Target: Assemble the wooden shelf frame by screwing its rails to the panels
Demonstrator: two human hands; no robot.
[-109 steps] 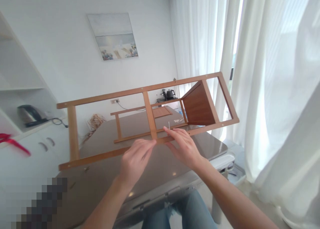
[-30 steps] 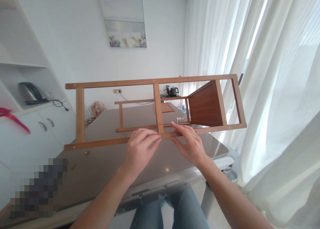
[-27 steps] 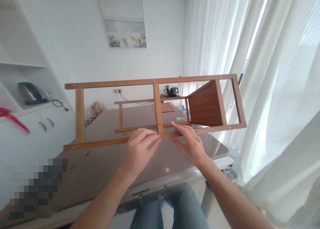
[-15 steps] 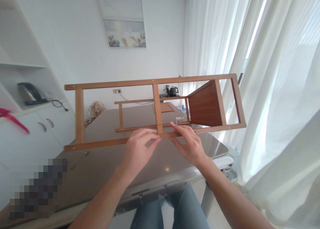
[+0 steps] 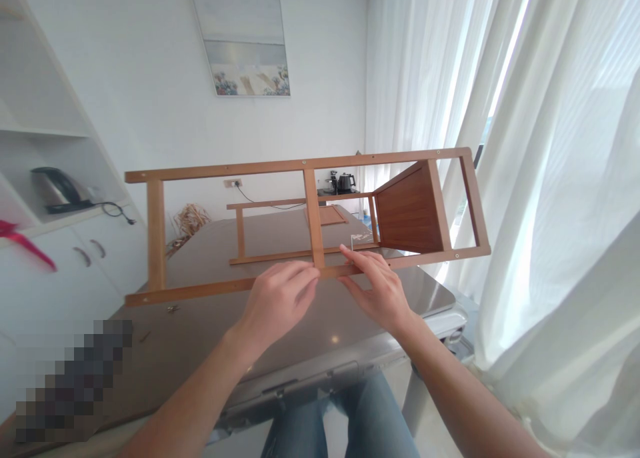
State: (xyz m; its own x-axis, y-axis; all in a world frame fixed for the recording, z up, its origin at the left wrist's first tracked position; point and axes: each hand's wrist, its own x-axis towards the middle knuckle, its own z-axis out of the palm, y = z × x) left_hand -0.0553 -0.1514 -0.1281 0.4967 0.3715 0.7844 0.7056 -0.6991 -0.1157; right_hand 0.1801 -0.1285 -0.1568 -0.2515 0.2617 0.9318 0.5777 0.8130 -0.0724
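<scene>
A brown wooden shelf frame (image 5: 314, 211) stands on its long edge above the table, with crossbars between its rails and a slatted wooden panel (image 5: 413, 211) at the right. My left hand (image 5: 285, 295) is closed in a pinch at the joint of the middle crossbar and the near lower rail; anything between the fingertips is hidden. My right hand (image 5: 375, 285) grips that rail just right of the joint, fingers over it and thumb below. A thin metal rod, looking like a hex key (image 5: 352, 243), sticks up by its fingers.
The grey-brown table (image 5: 300, 338) carries small metal hardware (image 5: 173, 309) at the left, a blurred dark object (image 5: 75, 381), and another wooden panel (image 5: 333, 215) farther back. A kettle (image 5: 55, 188) sits on the left shelf. White curtains (image 5: 550, 178) hang at the right.
The view has shifted slightly. My left hand's fingers have closed a little and turned at the joint; my right hand keeps its grip on the rail.
</scene>
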